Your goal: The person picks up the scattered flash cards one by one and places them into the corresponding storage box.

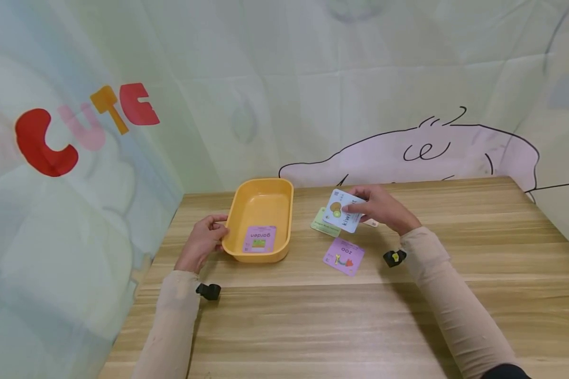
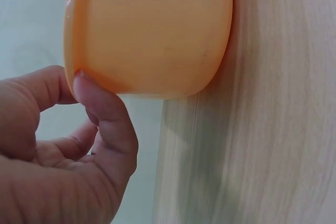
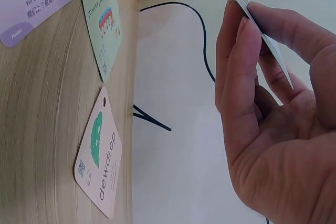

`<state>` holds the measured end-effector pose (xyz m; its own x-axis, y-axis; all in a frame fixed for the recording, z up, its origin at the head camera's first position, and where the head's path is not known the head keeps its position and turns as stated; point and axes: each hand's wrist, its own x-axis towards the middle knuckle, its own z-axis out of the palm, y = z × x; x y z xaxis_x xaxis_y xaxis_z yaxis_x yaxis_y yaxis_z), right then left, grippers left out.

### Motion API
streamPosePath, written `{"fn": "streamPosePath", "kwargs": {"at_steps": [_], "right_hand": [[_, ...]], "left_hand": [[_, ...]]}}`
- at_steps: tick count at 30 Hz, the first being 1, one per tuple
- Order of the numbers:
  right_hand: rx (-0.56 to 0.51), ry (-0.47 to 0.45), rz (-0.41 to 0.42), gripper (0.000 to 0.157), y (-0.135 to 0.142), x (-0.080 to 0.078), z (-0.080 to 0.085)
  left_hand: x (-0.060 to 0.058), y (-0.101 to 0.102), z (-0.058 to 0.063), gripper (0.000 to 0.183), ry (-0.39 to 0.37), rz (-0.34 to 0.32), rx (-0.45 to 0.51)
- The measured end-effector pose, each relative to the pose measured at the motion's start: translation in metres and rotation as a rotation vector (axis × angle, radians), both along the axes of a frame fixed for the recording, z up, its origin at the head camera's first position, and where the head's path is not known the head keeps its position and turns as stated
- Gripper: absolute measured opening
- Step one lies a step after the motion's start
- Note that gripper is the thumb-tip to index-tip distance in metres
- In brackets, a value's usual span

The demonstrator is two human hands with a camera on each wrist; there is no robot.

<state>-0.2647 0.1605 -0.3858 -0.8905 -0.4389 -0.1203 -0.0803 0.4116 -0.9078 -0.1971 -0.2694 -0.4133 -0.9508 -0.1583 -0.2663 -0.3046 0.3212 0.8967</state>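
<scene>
Pinched between the thumb and fingers of my right hand (image 1: pixel 381 208) is a light blue kiwi fruit card (image 1: pixel 342 211), held above the table. My left hand (image 1: pixel 203 239) grips the near left rim of a yellow plastic tray (image 1: pixel 289 210), thumb and finger on its edge in the left wrist view. Inside the tray lies a purple garden card (image 1: pixel 260 239). Under and beside the held card, a green Dragon Boat Festival card (image 3: pixel 105 30) rests on the wood. A pinkish dewdrop card (image 3: pixel 100 156) lies close by. Nearer to me is a purple zoo card (image 1: pixel 343 256).
The wooden table (image 1: pixel 313 326) meets a printed cloth backdrop (image 1: pixel 275 79) at its far edge. More cloth with the letters CUTE hangs along the left side. A black strap piece (image 1: pixel 208 291) shows at the left wrist and another (image 1: pixel 394 258) at the right.
</scene>
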Motion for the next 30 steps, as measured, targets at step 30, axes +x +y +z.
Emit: {"fn": "streamPosePath", "kwargs": {"at_steps": [30], "right_hand": [[-0.100,0.005,0.015,0.022,-0.024,-0.001,-0.004]], "left_hand": [[0.003,0.001,0.003,0.043,0.016,-0.018,0.006]]}}
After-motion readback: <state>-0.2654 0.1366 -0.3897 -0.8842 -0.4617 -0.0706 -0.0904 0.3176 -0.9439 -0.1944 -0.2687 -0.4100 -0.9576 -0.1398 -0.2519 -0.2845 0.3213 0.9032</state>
